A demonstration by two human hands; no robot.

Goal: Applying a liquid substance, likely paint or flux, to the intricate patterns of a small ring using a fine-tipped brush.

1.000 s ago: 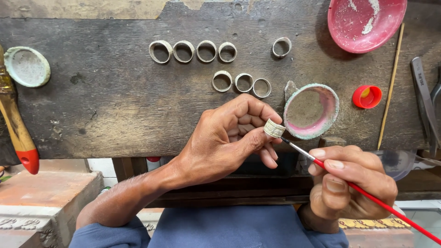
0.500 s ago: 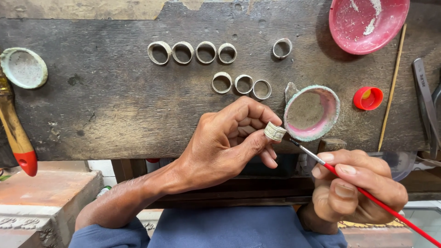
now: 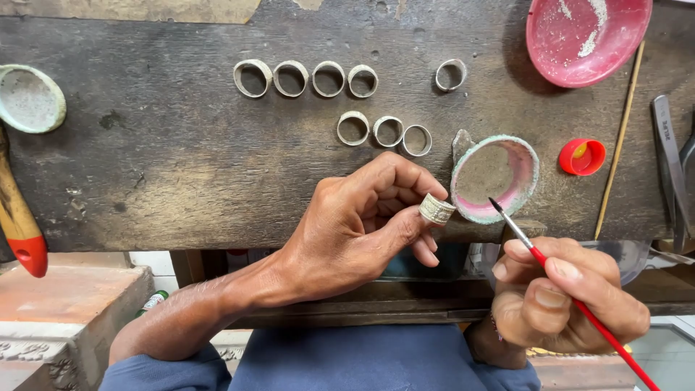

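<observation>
Head camera, looking down at a dark, worn wooden workbench [image 3: 166, 166] and the person's own two hands.

The left hand [image 3: 362, 224] reaches in from the lower left, fingers curled narrow, pinching a small pale metal ring [image 3: 437, 209] between thumb and fingertips at the front edge of the bench. The ring has a patterned outer band. It is held by its rim, with its outer face turned toward the other hand.

The right hand [image 3: 565, 300] sits lower right, closed around the red handle of a thin paintbrush [image 3: 572, 293] in a pencil grip. The brush tip points up and left, near the ring but not touching it, and lies just in front of a small round pink dish [image 3: 532, 170] with a crusty green rim.

Farther back on the bench lie eight more pale rings: a row of four [image 3: 308, 78], one alone [image 3: 450, 74], and a row of three [image 3: 385, 131]. A larger pink bowl [image 3: 586, 36] with white powder sits top right. A red bottle cap [image 3: 581, 156], a thin wooden stick [image 3: 619, 141] and metal pliers [image 3: 670, 166] lie at the right. A pale green dish [image 3: 27, 98] and a wooden tool with a red tip [image 3: 18, 217] are at the left edge.

The ring looks light, rigid and smooth, so probably slippery. A firm pinch across its edges, away from the patterned face, seems the safest hold.
</observation>
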